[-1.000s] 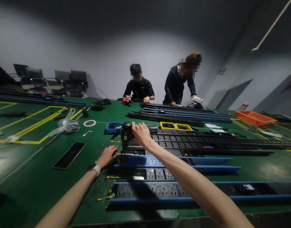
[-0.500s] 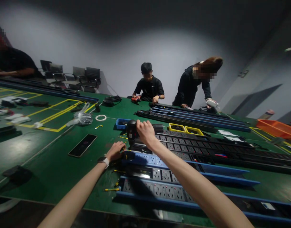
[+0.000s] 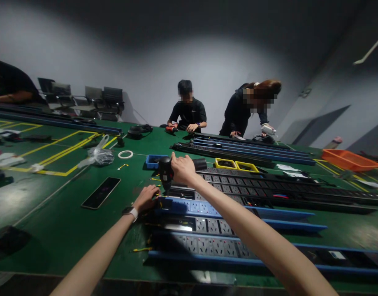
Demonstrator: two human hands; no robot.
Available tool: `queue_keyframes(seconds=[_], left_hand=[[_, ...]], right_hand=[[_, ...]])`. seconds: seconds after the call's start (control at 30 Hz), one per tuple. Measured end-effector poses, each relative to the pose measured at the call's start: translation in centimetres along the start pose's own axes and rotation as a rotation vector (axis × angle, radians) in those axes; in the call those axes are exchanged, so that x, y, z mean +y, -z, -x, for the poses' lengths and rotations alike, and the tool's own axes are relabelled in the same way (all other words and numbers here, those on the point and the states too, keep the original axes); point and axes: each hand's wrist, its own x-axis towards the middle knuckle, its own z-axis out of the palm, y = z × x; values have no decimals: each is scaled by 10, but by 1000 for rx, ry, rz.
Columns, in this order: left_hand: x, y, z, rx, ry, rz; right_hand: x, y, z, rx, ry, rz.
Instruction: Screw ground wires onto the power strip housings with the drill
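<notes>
My right hand [image 3: 183, 167] is wrapped round a black cordless drill [image 3: 165, 170], whose narrow end points down at the near end of a black power strip. My left hand [image 3: 146, 198], with a watch on its wrist, rests low on the table at the left end of a blue-framed power strip [image 3: 193, 205]. Its fingers are bent together beside a yellow wire; what they pinch is hidden. Nearer to me lies another blue-framed socket strip [image 3: 207, 245], with a yellow-green ground wire [image 3: 142, 249] sticking out of its end.
A phone [image 3: 101, 193] lies left of my hands. Beyond are a white ring [image 3: 125, 154], a plastic bag [image 3: 100, 155], a blue bin [image 3: 152, 161] and yellow bins [image 3: 226, 163]. An orange tray [image 3: 349, 160] stands at right. Co-workers [image 3: 189, 111] work across the green table.
The whole view has shifted a little, so most things appear farther left. The drill and both hands keep nearly the same place over the strips, with my left fingers still at the strip's end.
</notes>
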Motion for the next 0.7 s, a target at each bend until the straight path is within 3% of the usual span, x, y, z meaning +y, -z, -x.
queue_keyframes(seconds=[0.13, 0.27, 0.5, 0.7], left_hand=[[-3, -7, -2, -19, 46, 41], [-2, -8, -2, 3, 40, 68], [-3, -8, 3, 21, 0, 40], [-8, -13, 4, 52, -30, 52]], right_hand=[[5, 4, 2, -63, -67, -87], [4, 6, 1, -80, 22, -92], [-10, -9, -2, 105, 140, 12], [-3, -14, 1, 192, 204, 76]])
